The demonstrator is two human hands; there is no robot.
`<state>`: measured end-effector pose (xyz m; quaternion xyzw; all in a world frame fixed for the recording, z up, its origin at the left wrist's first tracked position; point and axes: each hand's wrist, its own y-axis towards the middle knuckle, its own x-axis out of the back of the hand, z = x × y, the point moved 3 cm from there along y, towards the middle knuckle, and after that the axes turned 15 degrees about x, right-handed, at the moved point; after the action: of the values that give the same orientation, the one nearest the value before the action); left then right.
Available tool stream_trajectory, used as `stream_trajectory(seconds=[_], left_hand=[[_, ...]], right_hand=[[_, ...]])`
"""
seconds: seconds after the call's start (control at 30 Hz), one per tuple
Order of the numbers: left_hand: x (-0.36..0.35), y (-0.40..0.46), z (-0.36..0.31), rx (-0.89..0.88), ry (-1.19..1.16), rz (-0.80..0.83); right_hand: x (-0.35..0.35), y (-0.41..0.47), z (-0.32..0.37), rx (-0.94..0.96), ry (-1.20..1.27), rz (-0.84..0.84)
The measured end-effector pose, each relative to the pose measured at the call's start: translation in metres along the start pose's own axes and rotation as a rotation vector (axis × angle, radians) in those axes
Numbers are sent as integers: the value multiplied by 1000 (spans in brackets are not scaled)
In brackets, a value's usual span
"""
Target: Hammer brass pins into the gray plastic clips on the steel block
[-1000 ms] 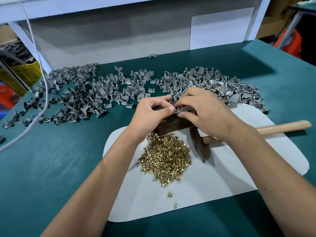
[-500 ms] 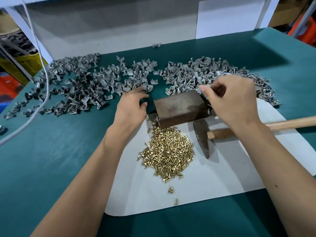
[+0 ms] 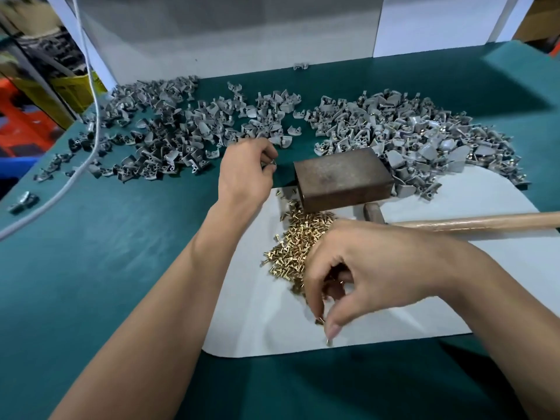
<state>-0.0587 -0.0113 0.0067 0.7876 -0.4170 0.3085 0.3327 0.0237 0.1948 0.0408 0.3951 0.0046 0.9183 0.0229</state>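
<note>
Gray clips [image 3: 409, 128] lie in heaps on a teal tabletop [image 3: 91, 268], shiny gold-yellow brass pins [image 3: 291, 247] on a white sheet [image 3: 257, 322], beside a rusty brown steel block [image 3: 342, 177] (mottled) and a pale wood hammer handle [image 3: 485, 221].

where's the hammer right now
The hammer lies untouched on the white mat, right of the brass pins, just in front of the steel block.

Work surface: teal-covered table [image 3: 91, 283] with a pale mat [image 3: 454, 298] laid on it. Grey panel [image 3: 227, 40] and white board [image 3: 439, 22] stand behind. White cable [image 3: 91, 86] hangs left, beside yellow [image 3: 72, 89] and orange crates [image 3: 21, 122].
</note>
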Motion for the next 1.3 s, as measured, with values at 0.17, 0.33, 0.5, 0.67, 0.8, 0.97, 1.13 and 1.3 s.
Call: stream_trajectory(seconds=[0.17,0.33,0.5,0.67,0.8,0.97,1.13,1.3], left_hand=[[-2,-2,1,11,45,15],[-2,-1,0,28,95,15],[-1,-2,1,39,119,-49],[2,-3,-2,50,5,-71],[4,-3,-4,78,-108,-121],[4,-6,-10,109,-315,-91],[3,-8,-21,189,-581,21],[0,-12,-29,130,-763,158]], right_hand=[[-11,3,6,-49,-15,119],[-13,8,7,-33,-34,96],[-15,12,8,-16,-61,81],[-15,9,7,-40,-45,112],[-17,11,3,-34,-67,96],[-2,15,2,35,-101,-162],[23,3,-9,13,-46,-546],[39,-15,-32,-46,91,-944]])
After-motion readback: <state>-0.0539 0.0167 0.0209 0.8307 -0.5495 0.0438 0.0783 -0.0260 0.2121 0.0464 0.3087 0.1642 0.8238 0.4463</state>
